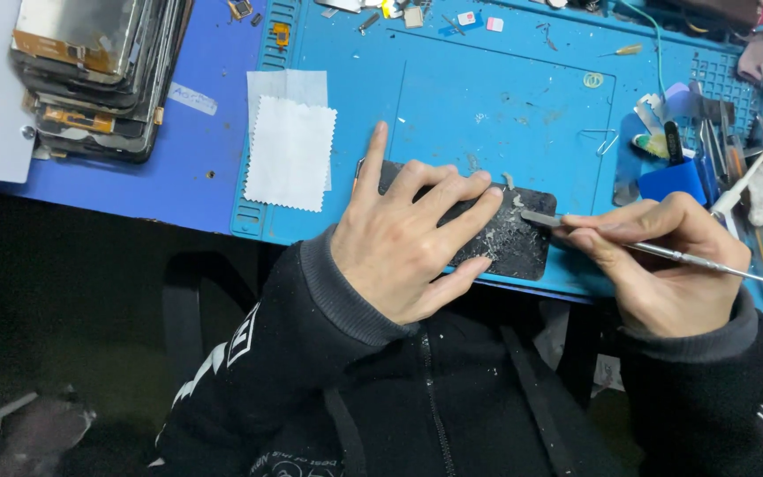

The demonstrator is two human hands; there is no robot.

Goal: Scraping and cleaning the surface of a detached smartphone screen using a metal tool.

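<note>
Left hand [408, 243] lies open, fingers spread, pressing dark phone panel [509, 238] flat on blue mat [496, 106] at worktop edge. Right hand [664, 261] grips metal scraper [655, 249], tip apparently touching the panel's flaking, residue-covered end.

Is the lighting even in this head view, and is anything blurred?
Head view: the blue work mat is brightly lit, the area below the table edge falls nearly black; the left hand, right hand and thin metal scraper tool look sharp.
</note>
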